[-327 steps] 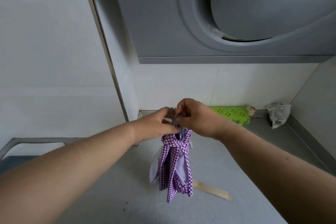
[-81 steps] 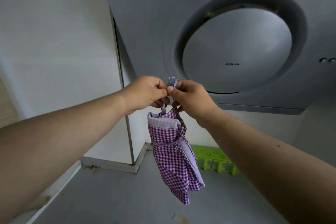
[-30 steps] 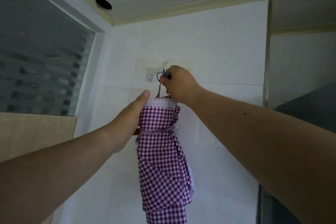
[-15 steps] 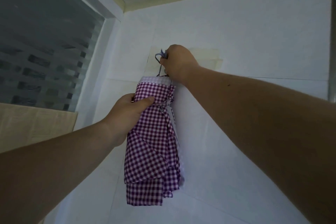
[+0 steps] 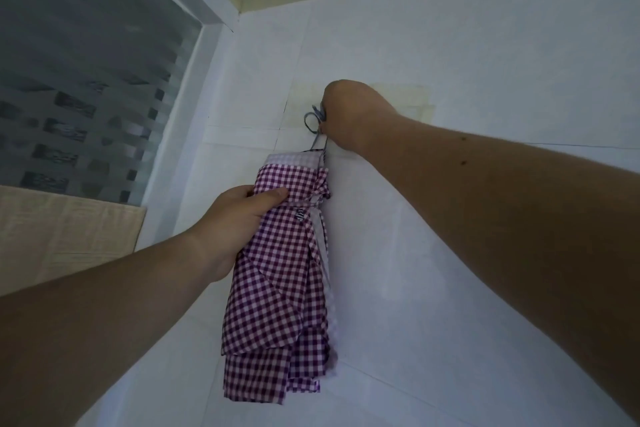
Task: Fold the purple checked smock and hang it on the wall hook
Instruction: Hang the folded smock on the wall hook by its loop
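Purple checked smock, folded, tied narrow, left hand gripping it, right hand pinching its loop.

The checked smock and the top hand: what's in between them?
In the head view, a thin grey string runs from smock up into the right hand.

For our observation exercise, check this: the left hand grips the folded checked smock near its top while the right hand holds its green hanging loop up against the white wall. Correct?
One slip: the hanging loop is grey-blue, not green, as the head view shows. Otherwise right: the left hand grips the folded purple checked smock near its top while the right hand holds the loop against the white wall.
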